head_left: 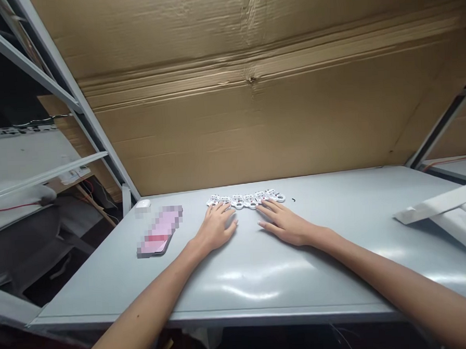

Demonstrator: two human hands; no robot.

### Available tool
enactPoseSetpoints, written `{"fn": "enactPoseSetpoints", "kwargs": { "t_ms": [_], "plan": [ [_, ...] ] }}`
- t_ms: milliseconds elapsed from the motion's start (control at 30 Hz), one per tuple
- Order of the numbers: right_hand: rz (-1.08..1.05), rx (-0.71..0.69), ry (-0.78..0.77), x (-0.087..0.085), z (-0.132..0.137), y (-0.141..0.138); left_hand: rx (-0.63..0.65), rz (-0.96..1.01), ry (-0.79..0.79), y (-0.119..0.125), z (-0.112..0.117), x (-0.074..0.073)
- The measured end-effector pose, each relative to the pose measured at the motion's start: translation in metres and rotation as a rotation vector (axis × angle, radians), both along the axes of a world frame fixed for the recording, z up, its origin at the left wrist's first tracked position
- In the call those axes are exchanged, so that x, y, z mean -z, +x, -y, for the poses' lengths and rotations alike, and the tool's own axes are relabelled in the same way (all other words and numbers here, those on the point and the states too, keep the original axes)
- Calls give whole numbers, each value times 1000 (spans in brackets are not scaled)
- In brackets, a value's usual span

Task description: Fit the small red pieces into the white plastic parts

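Several small flat white pieces with rounded rings and dark markings (238,201) lie side by side in a row toward the back of the table; their exact kind is too small to make out. My left hand (216,226) rests palm down in front of the row's left part, its fingertips touching the pieces there. On the other side, my right hand (284,223) lies flat, fingers spread, with its fingertips at the right part of the row. Neither hand grips anything. The fingertips cover parts of the outer pieces.
A pink blurred phone-like object (160,231) and a small white item (143,204) lie left on the grey table (242,278). White angled parts (449,210) stick in from the right. A tall cardboard sheet (254,126) closes the back. Metal frame posts (81,107) stand left.
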State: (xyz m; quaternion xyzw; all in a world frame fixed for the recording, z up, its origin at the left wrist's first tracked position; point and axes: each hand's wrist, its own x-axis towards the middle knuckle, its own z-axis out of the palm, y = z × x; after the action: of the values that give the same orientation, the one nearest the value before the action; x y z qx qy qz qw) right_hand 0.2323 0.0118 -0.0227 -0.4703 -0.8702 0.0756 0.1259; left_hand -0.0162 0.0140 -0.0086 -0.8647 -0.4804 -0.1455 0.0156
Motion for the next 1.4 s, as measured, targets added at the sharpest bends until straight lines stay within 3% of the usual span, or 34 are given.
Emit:
{"fn": "enactPoseSetpoints", "kwargs": {
  "t_ms": [500, 600, 833, 967, 1400],
  "plan": [
    [-27, 20, 13, 3, 0, 0, 29, 0, 32, 2, 4, 3],
    [-44, 9, 22, 4, 0, 1, -45, -30, 38, 4, 4, 2],
    [-51, 26, -10, 3, 2, 2, -384, -59, -48, -5, -5, 4],
    [-37, 51, -37, 1, 3, 1, -356, -64, -55, -15, -7, 2],
    [-1, 68, 6, 3, 3, -3, -370, 44, 151, -21, -3, -17]
  ]
}}
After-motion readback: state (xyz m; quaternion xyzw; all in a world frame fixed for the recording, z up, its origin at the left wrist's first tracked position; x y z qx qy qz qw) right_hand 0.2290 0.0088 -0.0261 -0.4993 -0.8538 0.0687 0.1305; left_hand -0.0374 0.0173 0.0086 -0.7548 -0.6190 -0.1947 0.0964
